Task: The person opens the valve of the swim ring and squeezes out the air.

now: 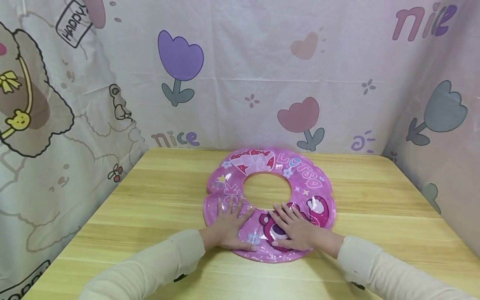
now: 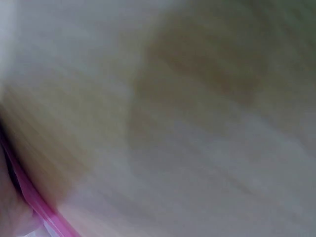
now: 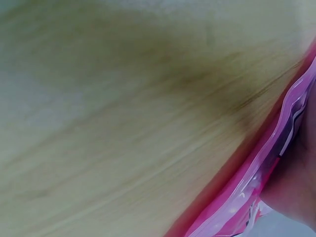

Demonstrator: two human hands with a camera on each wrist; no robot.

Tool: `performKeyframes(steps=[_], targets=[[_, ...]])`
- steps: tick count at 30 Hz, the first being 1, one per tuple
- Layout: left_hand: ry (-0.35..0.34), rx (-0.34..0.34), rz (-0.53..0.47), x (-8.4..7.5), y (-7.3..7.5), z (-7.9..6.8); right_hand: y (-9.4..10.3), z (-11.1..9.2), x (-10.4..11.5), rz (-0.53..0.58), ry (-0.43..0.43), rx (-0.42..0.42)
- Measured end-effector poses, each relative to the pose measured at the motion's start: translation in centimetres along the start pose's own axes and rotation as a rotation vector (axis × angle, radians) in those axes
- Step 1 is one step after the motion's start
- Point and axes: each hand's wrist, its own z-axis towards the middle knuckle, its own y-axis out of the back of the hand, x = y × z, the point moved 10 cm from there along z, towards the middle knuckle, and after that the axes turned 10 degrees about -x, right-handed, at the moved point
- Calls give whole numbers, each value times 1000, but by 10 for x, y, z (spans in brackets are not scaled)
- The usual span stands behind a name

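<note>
A pink swim ring (image 1: 309,160) with a bear print, flowers and "LOTSO" lettering lies flat on the wooden table (image 1: 157,204). My left hand (image 1: 226,227) rests on its near left part with straight, spread fingers. On the near right part, over the bear print, lies my right hand (image 1: 298,229), its fingers straight too. The ring's pink edge (image 2: 37,202) shows beside the hand in the left wrist view. In the right wrist view the glossy edge seam (image 3: 261,153) runs along the hand.
Behind the table hangs a pale curtain (image 1: 243,54) printed with tulips, hearts and words. Similar printed cloth (image 1: 86,125) closes off the left side, and another panel (image 1: 446,166) stands on the right. The tabletop's back edge meets the rear curtain.
</note>
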Motion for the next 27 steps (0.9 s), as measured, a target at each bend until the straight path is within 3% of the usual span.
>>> performKeyframes(steps=[9, 17, 27], targets=[[21, 54, -73, 2, -5, 1, 2, 0, -1, 2, -3, 15], [-19, 34, -91, 2, -3, 4, -1, 0, -3, 34, -8, 16], [-70, 55, 138, -8, 13, 7, 10, -3, -13, -9, 7, -27]])
